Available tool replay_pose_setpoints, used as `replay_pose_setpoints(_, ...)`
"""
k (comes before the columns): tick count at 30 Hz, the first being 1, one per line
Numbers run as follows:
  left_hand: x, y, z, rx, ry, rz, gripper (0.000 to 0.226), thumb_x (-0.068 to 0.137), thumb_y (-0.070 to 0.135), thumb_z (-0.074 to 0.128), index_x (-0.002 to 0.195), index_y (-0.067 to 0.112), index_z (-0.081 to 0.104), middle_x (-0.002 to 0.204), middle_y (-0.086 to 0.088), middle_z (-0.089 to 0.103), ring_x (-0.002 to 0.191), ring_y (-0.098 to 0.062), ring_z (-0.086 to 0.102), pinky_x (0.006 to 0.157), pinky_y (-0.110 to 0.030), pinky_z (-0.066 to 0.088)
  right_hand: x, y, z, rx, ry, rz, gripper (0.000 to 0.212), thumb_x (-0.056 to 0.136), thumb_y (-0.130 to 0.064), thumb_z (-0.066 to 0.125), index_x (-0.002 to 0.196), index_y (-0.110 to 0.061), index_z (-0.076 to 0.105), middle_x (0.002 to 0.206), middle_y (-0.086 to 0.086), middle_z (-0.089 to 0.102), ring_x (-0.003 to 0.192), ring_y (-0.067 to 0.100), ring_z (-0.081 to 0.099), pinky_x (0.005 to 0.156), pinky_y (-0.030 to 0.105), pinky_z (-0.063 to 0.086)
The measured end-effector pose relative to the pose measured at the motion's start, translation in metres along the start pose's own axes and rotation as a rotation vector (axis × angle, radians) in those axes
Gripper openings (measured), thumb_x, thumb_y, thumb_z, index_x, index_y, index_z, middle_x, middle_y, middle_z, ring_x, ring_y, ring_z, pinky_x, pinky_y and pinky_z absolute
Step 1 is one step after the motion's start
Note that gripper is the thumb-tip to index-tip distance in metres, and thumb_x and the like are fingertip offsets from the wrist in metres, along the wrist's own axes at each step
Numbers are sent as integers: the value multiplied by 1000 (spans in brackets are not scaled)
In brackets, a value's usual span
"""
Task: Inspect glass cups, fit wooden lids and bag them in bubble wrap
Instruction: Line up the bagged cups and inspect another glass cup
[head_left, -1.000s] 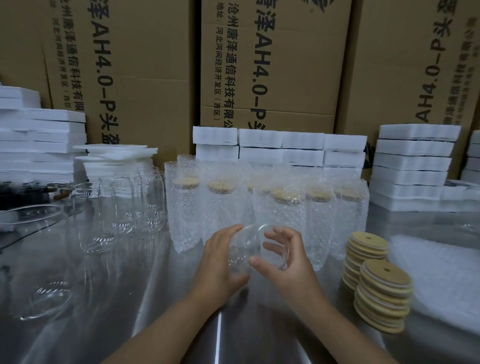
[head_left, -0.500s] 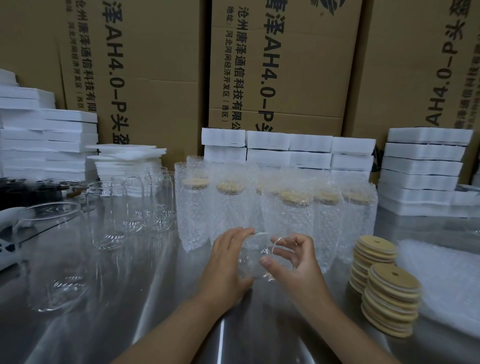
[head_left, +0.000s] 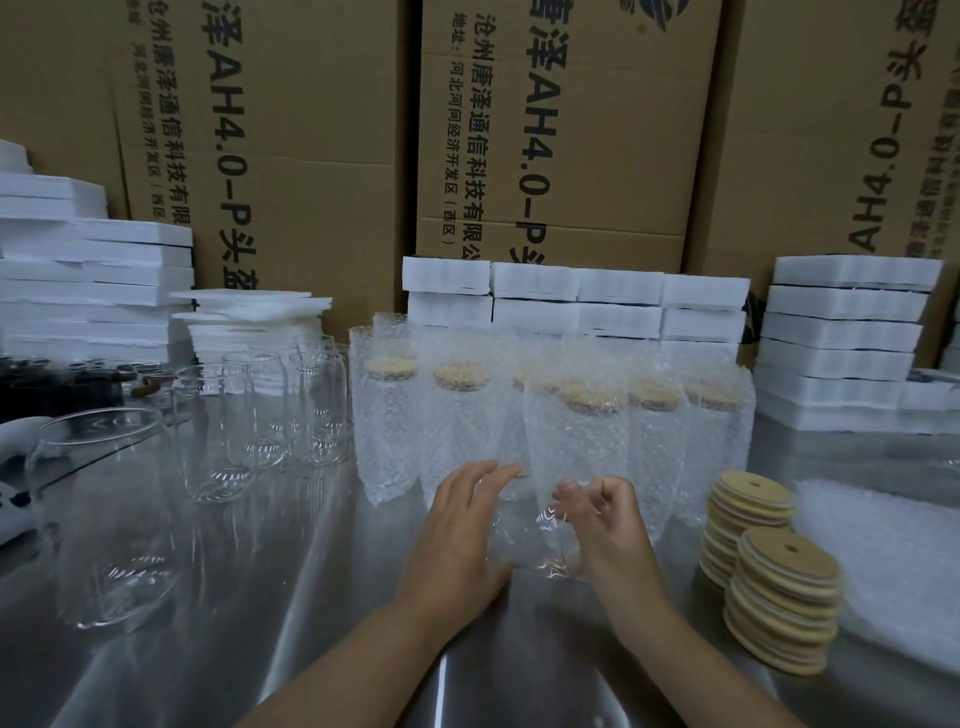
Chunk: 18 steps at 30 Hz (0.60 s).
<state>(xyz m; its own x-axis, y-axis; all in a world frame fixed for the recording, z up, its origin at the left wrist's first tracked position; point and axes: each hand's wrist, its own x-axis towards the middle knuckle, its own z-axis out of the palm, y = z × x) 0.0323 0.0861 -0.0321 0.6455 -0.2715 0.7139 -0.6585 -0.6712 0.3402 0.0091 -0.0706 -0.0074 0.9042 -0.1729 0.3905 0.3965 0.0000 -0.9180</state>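
Cardboard cartons (head_left: 561, 130) wall the rear at twelve o'clock, and the steel table (head_left: 260, 597) before them is laid out as a line — bare cups (head_left: 260, 415) at ten o'clock awaiting checks, bagged cups (head_left: 571, 441) at twelve, lid stacks (head_left: 779, 587) at three within reach of the right hand (head_left: 608, 530). At centre, the glass cup (head_left: 530, 535) is held tilted, evidently for inspection — the right hand curls its fingers round the rim, while the left hand (head_left: 457, 540) steadies its side with fingers nearly straight; no lid fitted.
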Motion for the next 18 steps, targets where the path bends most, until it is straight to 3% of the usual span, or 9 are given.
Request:
replay_pose_setpoints(3, -1, -1, 1, -11, -9, 6, 85, 75, 16, 77, 136, 45, 25, 141, 12, 32, 136, -6, 26, 105, 0, 8, 2, -1, -1, 5, -5, 46, 72, 59, -70, 60, 94, -8, 49, 88, -1, 70, 75, 2, 68, 51, 33, 55)
replay_pose_setpoints(5, -2, -2, 2, -9, -5, 6, 84, 76, 20, 78, 140, 40, 28, 140, 16, 30, 135, -4, 25, 103, 2, 8, 4, -1, -1, -1, 4, 69, 71, 60, -71, 56, 95, -9, 52, 87, -12, 72, 82, 3, 69, 67, 46, 58)
replay_pose_setpoints(7, -2, -3, 3, -14, 5, -6, 82, 75, 23, 79, 144, 33, 34, 137, 21, 27, 131, 3, 22, 101, 4, 8, 6, 0, -2, 19, 15, 75, 60, 63, -71, 55, 89, -17, 57, 90, -9, 72, 85, 10, 71, 75, 53, 57)
replay_pose_setpoints(10, -2, -3, 3, -49, 32, -33, 79, 74, 25, 79, 141, 31, 37, 132, 24, 28, 125, 5, 25, 100, 4, 11, 7, -1, -2, 61, 1, 79, 39, 69, -66, 54, 76, -28, 62, 94, -4, 73, 86, 13, 71, 74, 58, 56)
replay_pose_setpoints(14, -1, -3, 4, -112, 121, -66, 78, 69, 17, 79, 128, 42, 34, 126, 27, 34, 118, 4, 31, 100, 3, 15, 8, -5, -1, 138, -30, 72, 39, 73, -53, 55, 89, -19, 63, 91, -4, 74, 86, 13, 71, 61, 46, 59)
replay_pose_setpoints(16, 0, -5, 4, -128, 127, -119, 81, 67, 14, 78, 131, 39, 35, 126, 28, 34, 119, 6, 29, 98, 5, 14, 7, -6, -2, 174, -53, 65, 37, 76, -47, 55, 94, -17, 63, 92, -3, 74, 88, 11, 71, 53, 35, 57)
replay_pose_setpoints(18, 3, -8, 6, -127, 128, -162, 83, 65, 10, 77, 137, 29, 40, 125, 27, 33, 118, 9, 26, 97, 6, 13, 7, -5, -2, 181, -71, 57, 32, 79, -43, 54, 96, -18, 66, 94, -4, 73, 90, 10, 71, 55, 32, 56)
